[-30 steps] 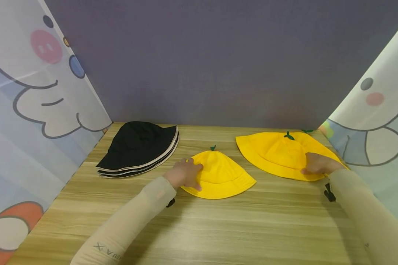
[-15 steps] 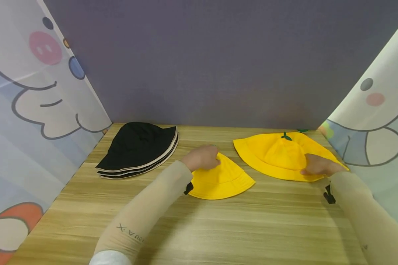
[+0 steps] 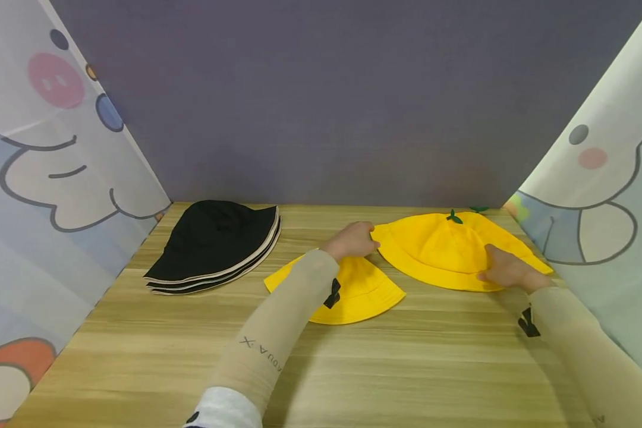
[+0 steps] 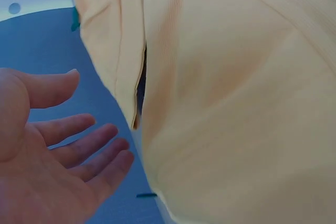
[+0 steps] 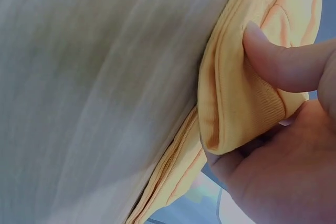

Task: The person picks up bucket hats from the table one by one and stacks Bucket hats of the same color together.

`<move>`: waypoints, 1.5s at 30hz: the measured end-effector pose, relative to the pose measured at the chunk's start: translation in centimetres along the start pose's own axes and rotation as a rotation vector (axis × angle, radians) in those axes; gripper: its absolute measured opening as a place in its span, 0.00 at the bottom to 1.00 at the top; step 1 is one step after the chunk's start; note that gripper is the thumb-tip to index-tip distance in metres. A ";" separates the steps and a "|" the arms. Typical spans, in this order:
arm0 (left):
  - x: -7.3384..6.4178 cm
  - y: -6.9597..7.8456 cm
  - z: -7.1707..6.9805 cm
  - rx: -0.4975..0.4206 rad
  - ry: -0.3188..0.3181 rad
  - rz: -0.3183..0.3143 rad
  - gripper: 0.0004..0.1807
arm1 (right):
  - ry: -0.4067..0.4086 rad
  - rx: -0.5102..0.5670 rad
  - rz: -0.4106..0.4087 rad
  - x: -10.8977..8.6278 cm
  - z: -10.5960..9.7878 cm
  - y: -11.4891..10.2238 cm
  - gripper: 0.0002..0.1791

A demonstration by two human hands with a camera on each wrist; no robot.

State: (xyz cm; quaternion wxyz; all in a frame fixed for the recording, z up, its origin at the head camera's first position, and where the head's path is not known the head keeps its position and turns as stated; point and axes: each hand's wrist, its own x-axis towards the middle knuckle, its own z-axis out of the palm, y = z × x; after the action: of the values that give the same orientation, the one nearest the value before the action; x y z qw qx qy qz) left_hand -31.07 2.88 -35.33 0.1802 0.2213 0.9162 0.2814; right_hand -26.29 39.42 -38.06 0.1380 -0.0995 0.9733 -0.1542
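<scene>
My right hand [image 3: 508, 268] pinches the brim of a yellow bucket hat [image 3: 444, 252] with a green leaf on top. The right wrist view shows the thumb [image 5: 283, 66] on the folded brim [image 5: 236, 108], fingers underneath. My left hand [image 3: 351, 239] is at this hat's left brim edge, its fingers parted and loosely bent in the left wrist view, beside the yellow fabric [image 4: 226, 103]. Under the left forearm lies another yellow bucket hat [image 3: 358, 297], its top hidden. Behind the right-hand hat, one more yellow hat [image 3: 503, 235] is partly covered.
A stack of black bucket hats [image 3: 214, 244] with pale brim edges stands at the back left of the wooden table [image 3: 396, 374]. A grey panel [image 3: 353, 107] closes off the back, and cartoon-printed curtains [image 3: 48, 148] hang on both sides.
My left hand has moved from the middle yellow hat, over its top, rightward to the right-hand hat's left brim. My right hand keeps its grip; that hat has slid slightly left.
</scene>
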 end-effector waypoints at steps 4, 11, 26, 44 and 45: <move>0.8 0.4 0.6 0.019 -0.007 -0.030 0.35 | 0.008 0.016 0.018 -0.2 -0.1 -0.1 0.42; 2.1 0.7 1.3 0.075 -0.017 -0.071 0.38 | 0.049 0.066 0.011 -0.3 0.0 0.0 0.40; 3.4 0.1 1.8 0.102 0.015 -0.133 0.38 | 0.100 0.097 -0.021 -0.7 0.4 -0.3 0.40; 3.3 2.2 1.9 0.205 0.098 -0.063 0.33 | 0.239 0.046 -0.099 -0.7 -0.5 -0.4 0.17; 3.2 2.3 1.7 0.215 0.087 -0.065 0.34 | 0.234 0.046 -0.102 -0.7 -0.6 -0.4 0.17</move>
State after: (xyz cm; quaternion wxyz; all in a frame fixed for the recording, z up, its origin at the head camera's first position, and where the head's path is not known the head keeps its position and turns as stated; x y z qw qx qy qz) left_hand -32.27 6.96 -35.97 0.1242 0.1973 0.9547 0.1850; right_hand -25.72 39.38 -37.22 0.0175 -0.1269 0.9727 -0.1937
